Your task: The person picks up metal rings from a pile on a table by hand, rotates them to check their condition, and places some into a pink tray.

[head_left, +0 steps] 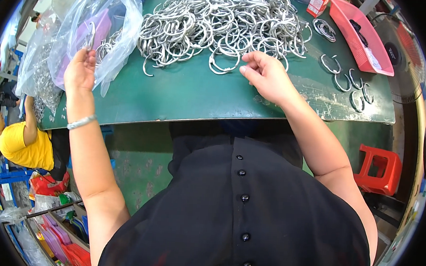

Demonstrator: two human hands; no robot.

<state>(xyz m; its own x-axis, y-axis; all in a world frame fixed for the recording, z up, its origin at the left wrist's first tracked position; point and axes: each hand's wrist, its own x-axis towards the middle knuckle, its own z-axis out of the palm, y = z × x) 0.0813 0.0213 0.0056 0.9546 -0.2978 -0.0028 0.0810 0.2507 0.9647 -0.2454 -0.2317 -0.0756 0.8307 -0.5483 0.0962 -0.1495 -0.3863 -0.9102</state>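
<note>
Head view shows the left hand (pixel 81 70) pinching a curved silver ring (pixel 92 35) by the clear plastic bag (pixel 133 18); handling of that piece looks unfinished. The right hand (pixel 270 78) is empty, fingers parted, beside the large heap of metal rings (pixel 182 31) on the green table (pixel 191 92). Most seemingly remains; whether the separate open rings (pixel 343 83) are finished, I cannot tell.

Left hand (pixel 80 73) is gripping 1 curved silver piece (pixel 92 33) by the clear bag (pixel 132 18); right hand (pixel 269 78) is hovering beside silver rings (pixel 219 23) crowding the green desk (pixel 191 95)!
</note>
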